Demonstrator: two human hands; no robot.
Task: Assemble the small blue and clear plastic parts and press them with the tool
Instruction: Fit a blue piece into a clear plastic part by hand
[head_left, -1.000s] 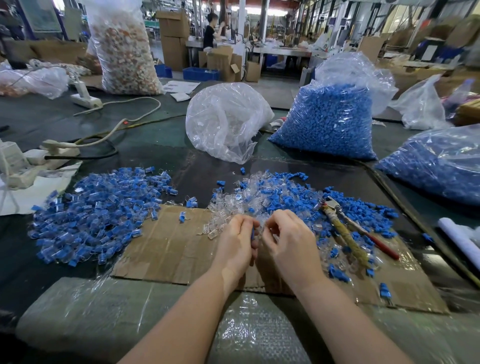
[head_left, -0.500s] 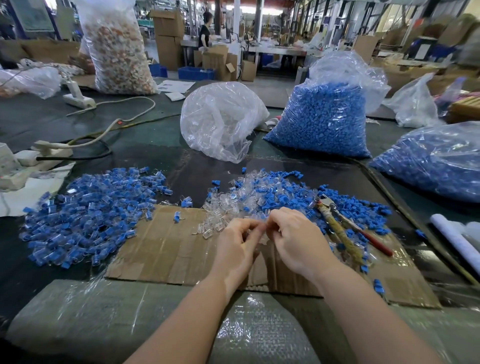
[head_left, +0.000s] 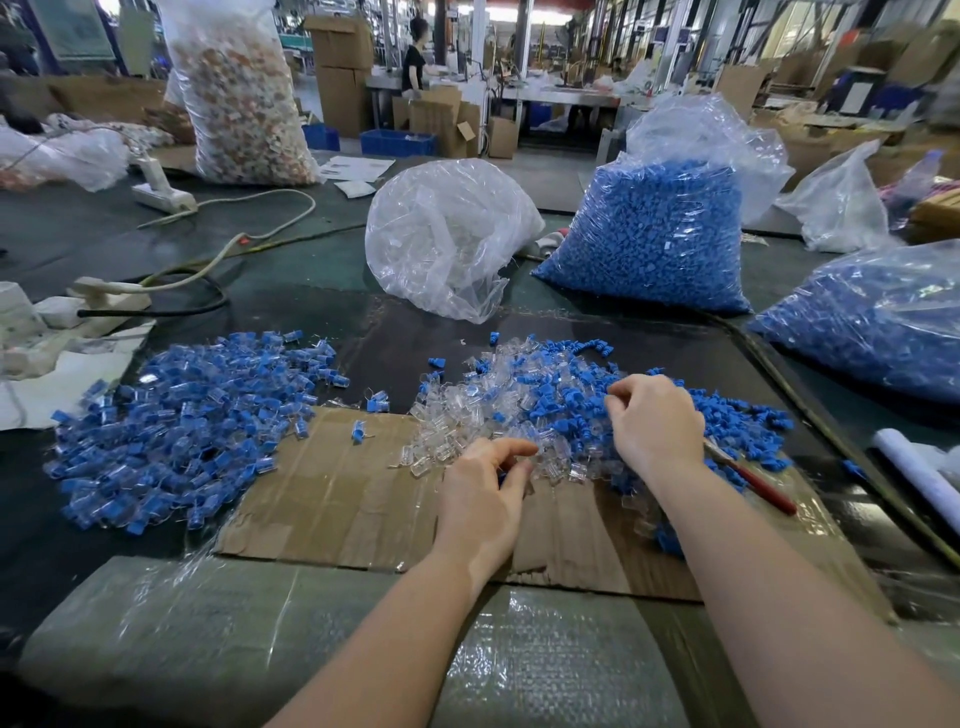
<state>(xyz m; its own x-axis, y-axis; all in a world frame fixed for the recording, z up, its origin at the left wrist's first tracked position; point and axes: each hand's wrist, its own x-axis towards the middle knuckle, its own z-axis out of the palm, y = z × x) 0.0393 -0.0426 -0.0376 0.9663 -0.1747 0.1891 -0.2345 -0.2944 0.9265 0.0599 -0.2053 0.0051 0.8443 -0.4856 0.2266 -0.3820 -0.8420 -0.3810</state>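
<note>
Your left hand (head_left: 485, 486) rests palm-down on the cardboard sheet (head_left: 337, 493), fingers curled at the near edge of the mixed pile of clear and blue parts (head_left: 519, 410); what its grip holds cannot be told. Your right hand (head_left: 655, 422) reaches farther into the pile, fingertips pinched among blue pieces. The red-handled tool (head_left: 753, 480) lies just right of that wrist on the worktop (head_left: 415, 338).

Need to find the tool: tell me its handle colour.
Red, on the tool just right of the right hand; head view.
</note>
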